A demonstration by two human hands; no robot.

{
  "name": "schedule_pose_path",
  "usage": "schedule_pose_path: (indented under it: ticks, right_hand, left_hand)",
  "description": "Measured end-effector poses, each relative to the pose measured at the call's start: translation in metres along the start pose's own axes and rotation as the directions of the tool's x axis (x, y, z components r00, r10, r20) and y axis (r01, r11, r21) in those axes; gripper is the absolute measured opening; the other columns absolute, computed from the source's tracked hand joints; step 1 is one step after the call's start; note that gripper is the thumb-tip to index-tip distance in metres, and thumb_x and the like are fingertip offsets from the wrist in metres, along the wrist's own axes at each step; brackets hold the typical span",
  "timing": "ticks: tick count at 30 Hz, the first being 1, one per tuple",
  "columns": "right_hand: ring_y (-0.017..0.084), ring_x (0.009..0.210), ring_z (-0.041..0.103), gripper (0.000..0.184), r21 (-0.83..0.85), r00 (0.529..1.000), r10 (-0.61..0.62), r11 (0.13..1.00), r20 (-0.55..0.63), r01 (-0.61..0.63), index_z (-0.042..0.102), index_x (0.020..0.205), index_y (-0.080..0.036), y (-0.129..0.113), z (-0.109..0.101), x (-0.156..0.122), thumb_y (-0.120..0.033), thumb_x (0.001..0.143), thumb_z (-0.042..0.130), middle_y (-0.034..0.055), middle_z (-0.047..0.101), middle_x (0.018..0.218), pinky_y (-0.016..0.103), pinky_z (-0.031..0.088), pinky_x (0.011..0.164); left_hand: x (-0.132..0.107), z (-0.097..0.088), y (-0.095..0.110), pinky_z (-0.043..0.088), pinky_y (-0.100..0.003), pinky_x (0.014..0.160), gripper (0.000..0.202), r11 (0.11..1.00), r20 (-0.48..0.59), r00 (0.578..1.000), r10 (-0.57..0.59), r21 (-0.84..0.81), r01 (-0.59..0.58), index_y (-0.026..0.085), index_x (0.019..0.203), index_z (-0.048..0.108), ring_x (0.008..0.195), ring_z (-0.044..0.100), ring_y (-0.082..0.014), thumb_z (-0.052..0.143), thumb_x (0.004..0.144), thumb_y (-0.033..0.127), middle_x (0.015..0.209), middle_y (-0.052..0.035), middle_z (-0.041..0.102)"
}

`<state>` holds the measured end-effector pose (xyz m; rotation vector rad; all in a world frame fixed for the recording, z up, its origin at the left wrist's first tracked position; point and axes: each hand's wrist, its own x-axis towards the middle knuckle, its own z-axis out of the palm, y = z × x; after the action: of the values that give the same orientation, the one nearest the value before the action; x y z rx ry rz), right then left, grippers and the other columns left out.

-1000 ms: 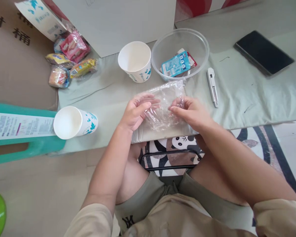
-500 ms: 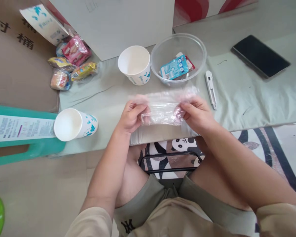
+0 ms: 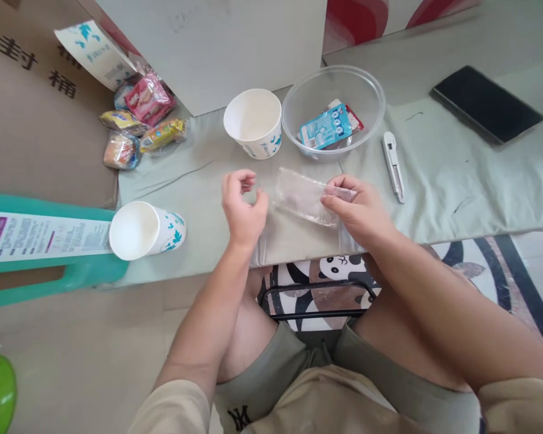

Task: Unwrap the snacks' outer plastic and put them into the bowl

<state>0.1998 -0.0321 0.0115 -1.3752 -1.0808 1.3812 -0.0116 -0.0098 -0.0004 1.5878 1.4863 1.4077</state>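
While the right hand pinches a folded clear plastic bag by its right end, thumb on top, the left hand is off it, fingers curled, moderate gap to the thumb, nothing seen in its grip. Head view (the only one): bag sits between the hands, above the tablecloth and near its front edge; can't tell whether it touches the cloth. Paper cup beyond, just beside a clear plastic bowl with a blue sachet in it. White box cutter lies right of the bowl, black-screened device (phone or tablet) further right. Step in hand, my read: folding the bag down flat, mostly done judging by its neat rectangle. Next move on it would call for left thumb and fingers meeting the free left end, light pinch, since thin film probably springs open or slips.
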Motion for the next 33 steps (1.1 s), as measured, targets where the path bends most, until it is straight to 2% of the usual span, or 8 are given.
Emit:
schedule_pose_path:
  ticks: [2, 7, 12, 17, 21, 27, 30, 33]
  right_hand:
    - [0.011, 0.058, 0.041, 0.02, -0.058, 0.997, -0.064, 0.996, -0.054, 0.061, 0.055, 0.076, -0.023, -0.004, 0.003, -0.003, -0.032, 0.073, 0.072, -0.0032, 0.052, 0.066, 0.027, 0.033, 0.053]
    - [0.013, 0.067, 0.05, 0.027, 0.076, 0.99, -0.125, 0.99, 0.072, 0.12, 0.053, 0.077, -0.023, -0.003, 0.01, -0.008, -0.04, 0.074, 0.073, -0.0005, 0.06, 0.078, 0.028, 0.04, 0.06]
    - [0.013, 0.064, 0.051, 0.028, 0.267, 0.984, -0.076, 0.963, 0.16, 0.031, 0.054, 0.087, -0.025, 0.003, 0.012, -0.007, -0.043, 0.076, 0.072, -0.003, 0.056, 0.075, 0.029, 0.043, 0.063]
    - [0.021, 0.094, 0.06, 0.034, -0.133, 0.942, -0.333, 0.936, -0.038, 0.325, 0.058, 0.101, -0.026, 0.003, 0.004, -0.002, -0.033, 0.072, 0.074, 0.0034, 0.064, 0.101, 0.037, 0.049, 0.084]
    - [0.022, 0.095, 0.063, 0.04, -0.181, 0.951, -0.302, 0.934, 0.066, 0.309, 0.059, 0.106, -0.024, 0.004, -0.002, 0.003, -0.033, 0.07, 0.074, 0.0045, 0.067, 0.104, 0.038, 0.049, 0.085]
    - [0.013, 0.068, 0.056, 0.029, 0.02, 0.977, -0.205, 0.979, 0.061, 0.205, 0.055, 0.096, -0.023, -0.003, -0.003, 0.003, -0.041, 0.078, 0.069, -0.0034, 0.059, 0.077, 0.03, 0.046, 0.066]
    - [0.012, 0.065, 0.057, 0.025, 0.093, 0.979, -0.189, 0.979, 0.08, 0.182, 0.055, 0.095, -0.024, -0.007, -0.002, 0.003, -0.043, 0.082, 0.065, -0.0041, 0.058, 0.076, 0.03, 0.048, 0.065]
    - [0.011, 0.061, 0.056, 0.021, 0.075, 0.98, -0.162, 0.985, 0.112, 0.154, 0.055, 0.092, -0.024, -0.009, 0.001, 0.003, -0.041, 0.083, 0.063, -0.0045, 0.058, 0.072, 0.029, 0.048, 0.062]
  left_hand:
    - [-0.006, 0.003, 0.006, 0.05, -0.035, 0.095, 0.016, 0.993, -0.012, 0.997, 0.081, 0.092, -0.08, 0.023, 0.096, 0.059, 0.098, 0.061, -0.0189, 0.066, 0.081, 0.021, 0.1, -0.0041, 0.064]
    - [-0.019, 0.019, 0.013, 0.042, -0.045, 0.115, 0.058, 0.997, 0.345, 0.936, 0.074, -0.055, -0.059, 0.025, 0.131, 0.053, 0.139, 0.051, -0.0299, 0.076, 0.081, 0.046, 0.146, -0.0122, 0.057]
    - [-0.018, 0.028, 0.013, 0.054, -0.038, 0.095, 0.05, 0.934, 0.597, 0.799, -0.066, -0.244, 0.259, 0.021, 0.123, 0.064, 0.108, 0.068, -0.0252, 0.07, 0.086, 0.056, 0.117, -0.0095, 0.072]
    - [-0.015, 0.026, 0.014, 0.054, -0.035, 0.094, 0.033, 0.928, 0.571, 0.813, -0.113, -0.231, 0.291, 0.022, 0.115, 0.073, 0.109, 0.067, -0.0228, 0.064, 0.09, 0.042, 0.118, -0.008, 0.07]
    - [-0.015, 0.029, 0.012, 0.056, -0.033, 0.089, 0.042, 0.898, 0.608, 0.785, -0.117, -0.273, 0.345, 0.021, 0.116, 0.069, 0.101, 0.069, -0.0214, 0.074, 0.082, 0.045, 0.112, -0.0085, 0.073]
    - [-0.01, 0.009, 0.013, 0.051, -0.025, 0.069, 0.035, 0.947, 0.287, 0.929, -0.236, -0.147, 0.286, 0.02, 0.09, 0.061, 0.073, 0.063, -0.0137, 0.083, 0.07, 0.039, 0.082, -0.0008, 0.068]
    - [0.016, -0.019, 0.028, 0.045, -0.025, 0.065, 0.024, 0.998, -0.046, 0.997, -0.061, 0.032, 0.063, 0.023, 0.08, 0.056, 0.067, 0.053, -0.0121, 0.078, 0.074, 0.03, 0.075, 0.0028, 0.058]
    - [0.066, -0.035, 0.047, 0.047, -0.03, 0.077, 0.021, 0.918, -0.155, 0.969, 0.194, 0.378, -0.123, 0.024, 0.076, 0.054, 0.072, 0.051, -0.0161, 0.072, 0.072, 0.013, 0.074, 0.002, 0.051]
